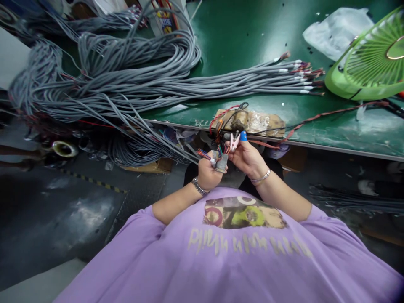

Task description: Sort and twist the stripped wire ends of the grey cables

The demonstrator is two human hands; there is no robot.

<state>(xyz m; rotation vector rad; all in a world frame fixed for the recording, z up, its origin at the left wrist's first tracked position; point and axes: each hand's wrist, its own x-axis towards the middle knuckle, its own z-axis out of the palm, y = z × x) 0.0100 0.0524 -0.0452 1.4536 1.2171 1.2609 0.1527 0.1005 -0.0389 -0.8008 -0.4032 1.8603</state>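
Observation:
My left hand point(209, 173), with a metal watch at the wrist, is closed around a grey connector point(221, 163). Thin coloured wires point(205, 154) fan out of the connector beside the thumb, and more wires rise from its top. Close by on the right, my right hand point(248, 159) wears a blue cover on one fingertip. Its fingers are pinched at a small pink clip point(234, 142), right beside the wire ends; the exact grip is partly hidden. Just beyond the hands, a wooden block point(261, 123) with dark and red leads lies at the bench edge.
Long bundles of grey cable point(132, 84) cover the left of the green bench point(246, 33), their stripped ends pointing right. A green fan point(372, 63) and a clear plastic bag point(337, 33) are at the right. More coiled cable point(135, 151) is under the bench.

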